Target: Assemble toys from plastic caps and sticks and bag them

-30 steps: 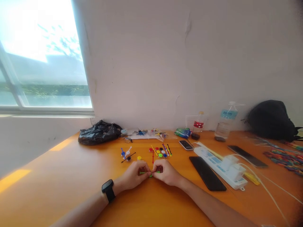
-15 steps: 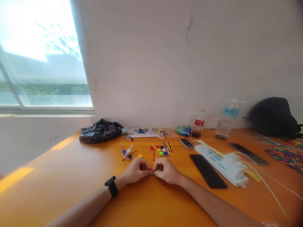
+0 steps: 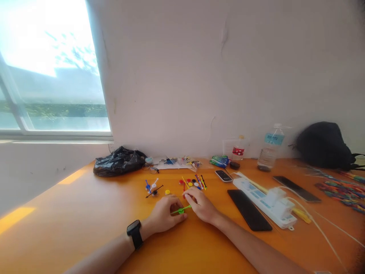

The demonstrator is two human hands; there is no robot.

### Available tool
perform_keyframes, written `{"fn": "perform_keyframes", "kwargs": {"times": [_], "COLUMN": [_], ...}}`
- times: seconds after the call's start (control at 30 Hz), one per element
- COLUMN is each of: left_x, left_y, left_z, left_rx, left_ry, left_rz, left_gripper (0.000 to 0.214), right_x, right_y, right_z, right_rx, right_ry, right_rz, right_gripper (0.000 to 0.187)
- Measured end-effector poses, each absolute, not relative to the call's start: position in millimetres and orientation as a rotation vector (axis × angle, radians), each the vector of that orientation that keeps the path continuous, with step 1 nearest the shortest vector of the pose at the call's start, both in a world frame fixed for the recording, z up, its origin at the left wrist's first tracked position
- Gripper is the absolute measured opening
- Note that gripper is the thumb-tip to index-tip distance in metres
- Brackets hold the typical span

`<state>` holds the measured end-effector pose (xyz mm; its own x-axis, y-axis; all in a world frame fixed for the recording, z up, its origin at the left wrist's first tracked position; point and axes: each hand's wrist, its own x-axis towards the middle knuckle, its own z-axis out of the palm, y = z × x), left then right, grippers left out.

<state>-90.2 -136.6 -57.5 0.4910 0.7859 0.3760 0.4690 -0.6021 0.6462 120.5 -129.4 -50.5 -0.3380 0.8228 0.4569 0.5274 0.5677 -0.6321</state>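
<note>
Your left hand (image 3: 165, 214) is at the lower center of the frame, thumb and fingers curved apart around a green spinner (image 3: 181, 211); you can't tell here whether they pinch it. The spinner sits at the center of the lower half, its arrow slanting up toward your right hand (image 3: 202, 206). That hand's fingertips are bunched near a red arrow (image 3: 184, 186); whether they grip anything can't be told. Above your left hand are a yellow disc (image 3: 167, 192) and a black arrow (image 3: 158, 190). A black phone (image 3: 249, 210) lies at the lower right, beside the power strip (image 3: 259, 196).
</note>
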Motion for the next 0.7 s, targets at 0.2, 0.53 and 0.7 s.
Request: {"fn": "perform_keyframes", "kwargs": {"times": [0.2,0.53,0.7], "left_x": [-94.8,-106.2,-130.8], "left_y": [-139.5,-130.3,-113.6], "left_z": [-51.5,-49.2,-29.2], "left_rx": [2.466,2.478,2.416], "left_ry": [0.98,1.021,1.391], "left_rz": [0.825,0.959,1.398], "left_gripper": [0.006,0.008,0.018], "right_x": [122.4,125.4,125.9], "right_y": [-128.5,-131.5,-133.5], "right_z": [-51.3,-51.9,-48.7], "right_rx": [-1.098,-1.118,-1.126], "right_ry": [-2.166,-2.212,-2.247], "right_rz": [0.417,0.397,0.402], "right_gripper": [0.034,0.02,0.011]}}
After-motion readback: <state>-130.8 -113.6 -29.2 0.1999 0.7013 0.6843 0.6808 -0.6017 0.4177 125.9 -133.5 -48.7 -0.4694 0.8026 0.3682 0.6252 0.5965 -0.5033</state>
